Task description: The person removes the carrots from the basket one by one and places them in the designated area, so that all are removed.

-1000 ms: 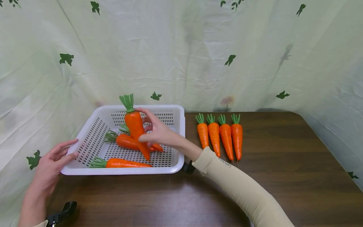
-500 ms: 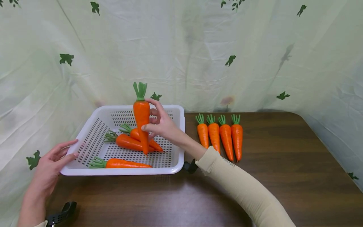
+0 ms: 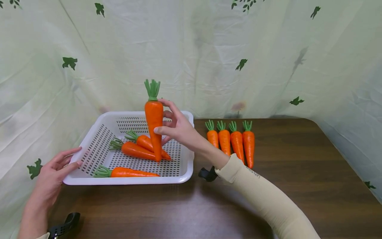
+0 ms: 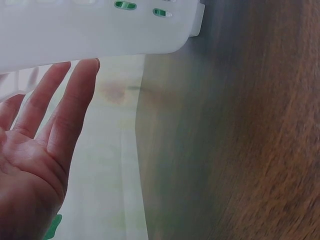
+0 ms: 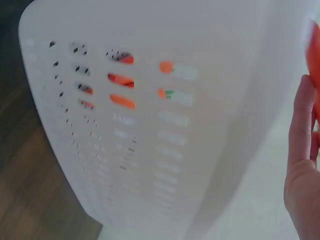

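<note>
With its green top upward, a carrot (image 3: 153, 114) hangs nearly upright above the white basket (image 3: 128, 181). My right hand (image 3: 183, 131) pinches it from the right, thumb in front and fingers behind. In the right wrist view, only a sliver of the carrot (image 5: 314, 55) shows beside the fingers. Three more carrots lie in the basket: two crossing close together, one carrot (image 3: 131, 172) along the near side. My left hand (image 3: 52, 177) touches the basket's left rim with its fingertips. In the left wrist view, its fingers (image 4: 75, 105) are fairly straight against the basket edge.
To the right of the basket, several carrots (image 3: 248, 142) lie side by side on the dark wooden table (image 3: 292, 166), tops pointing away; my right forearm partly covers their tips. A pale curtain (image 3: 209, 59) with leaf prints hangs behind the table.
My right hand has lifted the carrot upward and to the right, off the others in the basket, turning it more upright. The left hand has stayed at the rim.
</note>
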Available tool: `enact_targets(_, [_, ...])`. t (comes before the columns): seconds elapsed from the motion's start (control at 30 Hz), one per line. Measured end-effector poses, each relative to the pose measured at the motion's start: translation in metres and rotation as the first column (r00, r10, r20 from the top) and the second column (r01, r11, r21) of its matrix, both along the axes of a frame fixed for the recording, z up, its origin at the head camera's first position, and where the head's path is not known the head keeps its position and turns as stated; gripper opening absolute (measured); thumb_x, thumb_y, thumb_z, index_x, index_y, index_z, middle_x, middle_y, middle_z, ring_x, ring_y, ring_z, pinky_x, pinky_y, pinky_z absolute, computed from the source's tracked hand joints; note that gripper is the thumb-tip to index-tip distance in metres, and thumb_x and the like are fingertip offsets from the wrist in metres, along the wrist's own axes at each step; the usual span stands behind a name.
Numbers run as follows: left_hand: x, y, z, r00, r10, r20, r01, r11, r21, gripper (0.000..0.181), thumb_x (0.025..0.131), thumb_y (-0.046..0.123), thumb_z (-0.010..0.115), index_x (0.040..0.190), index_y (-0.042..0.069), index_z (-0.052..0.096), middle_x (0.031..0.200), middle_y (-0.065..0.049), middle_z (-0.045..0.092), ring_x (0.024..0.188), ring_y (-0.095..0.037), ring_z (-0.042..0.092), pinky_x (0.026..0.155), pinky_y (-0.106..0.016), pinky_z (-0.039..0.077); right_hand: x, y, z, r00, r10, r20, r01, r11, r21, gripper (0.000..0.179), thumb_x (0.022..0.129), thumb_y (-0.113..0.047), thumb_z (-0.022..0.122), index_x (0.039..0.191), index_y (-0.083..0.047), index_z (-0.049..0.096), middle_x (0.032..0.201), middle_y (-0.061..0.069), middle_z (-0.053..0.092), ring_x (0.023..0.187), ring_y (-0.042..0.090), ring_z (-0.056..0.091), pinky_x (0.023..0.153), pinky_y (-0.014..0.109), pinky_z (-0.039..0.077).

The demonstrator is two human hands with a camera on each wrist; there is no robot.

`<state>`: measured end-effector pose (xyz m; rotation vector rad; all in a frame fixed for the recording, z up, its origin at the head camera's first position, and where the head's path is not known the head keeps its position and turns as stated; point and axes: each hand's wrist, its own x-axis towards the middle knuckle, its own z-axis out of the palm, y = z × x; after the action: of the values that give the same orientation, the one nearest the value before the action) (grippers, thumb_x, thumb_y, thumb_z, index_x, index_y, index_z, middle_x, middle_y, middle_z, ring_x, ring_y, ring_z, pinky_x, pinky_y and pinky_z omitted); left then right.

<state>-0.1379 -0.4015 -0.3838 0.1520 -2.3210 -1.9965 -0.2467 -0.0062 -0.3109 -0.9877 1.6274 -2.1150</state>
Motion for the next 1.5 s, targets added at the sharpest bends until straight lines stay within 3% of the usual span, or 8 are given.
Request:
enact_targets(0.23, [0.002,-0.003,0.0,1.0,0.002,0.014,-0.002,1.0,0.02,0.045,0.096,0.01,0.064,0.139,0.02,0.056,0.11,0.02,0.066,0.087,-0.001,0.067,0.064,-0.026,0.057,0.017,0.014,0.018,0.998,-0.042,-0.044,0.045,0.996,0.08,0.071,0.089,0.002,0.059,0.151,-0.012,0.026,0.123,0.019,0.051,0.095,0.03,0.064,0.063,0.049,0.058])
enact_targets(0.47, [0.002,-0.004,0.002,1.0,0.012,0.027,-0.012,1.0,0.001,0.045,0.096,0.012,0.064,0.14,0.022,0.056,0.109,0.022,0.065,0.087,0.0,0.066,0.063,-0.025,0.057,0.012,0.028,0.003,0.996,-0.055,-0.074,0.063,0.993,0.104,0.076,0.088,0.001,0.064,0.152,-0.023,0.029,0.128,0.015,0.05,0.101,0.03,0.064,0.061,0.048,0.058])
enact_targets(0.77, [0.001,0.0,0.0,1.0,0.004,0.021,-0.004,1.0,0.008,0.044,0.096,0.011,0.063,0.139,0.022,0.056,0.11,0.021,0.065,0.088,0.0,0.066,0.064,-0.024,0.057,0.021,0.054,0.002,0.992,-0.061,-0.111,0.081,0.978,0.192,0.076,0.088,-0.005,0.07,0.149,-0.032,0.034,0.129,0.011,0.049,0.094,0.032,0.063,0.06,0.051,0.058])
enact_targets(1.0, [0.001,0.0,0.0,1.0,0.011,0.029,-0.011,1.0,-0.002,0.045,0.096,0.013,0.064,0.14,0.022,0.056,0.11,0.021,0.064,0.088,0.0,0.066,0.064,-0.025,0.057,0.029,0.072,0.007,0.99,-0.096,-0.104,0.121,0.956,0.266,0.077,0.088,-0.002,0.069,0.152,-0.024,0.032,0.129,0.011,0.051,0.089,0.032,0.062,0.061,0.051,0.057])
enact_targets(1.27, [0.002,0.0,0.001,0.999,0.013,0.03,-0.012,1.0,-0.007,0.045,0.096,0.014,0.064,0.14,0.023,0.056,0.11,0.021,0.064,0.088,0.0,0.066,0.065,-0.025,0.057,0.031,0.092,-0.001,0.982,-0.117,-0.145,0.157,0.94,0.302,0.071,0.088,-0.01,0.068,0.147,-0.034,0.036,0.132,0.004,0.052,0.105,0.028,0.06,0.061,0.049,0.058])
enact_targets(1.5, [0.002,0.002,0.002,1.0,0.011,0.019,-0.011,1.0,-0.013,0.045,0.097,0.013,0.063,0.14,0.022,0.055,0.11,0.021,0.065,0.088,0.0,0.066,0.065,-0.024,0.056,0.035,0.113,-0.001,0.979,-0.139,-0.149,0.18,0.932,0.315,0.073,0.088,-0.006,0.069,0.148,-0.033,0.036,0.133,0.007,0.049,0.104,0.029,0.061,0.062,0.055,0.056])
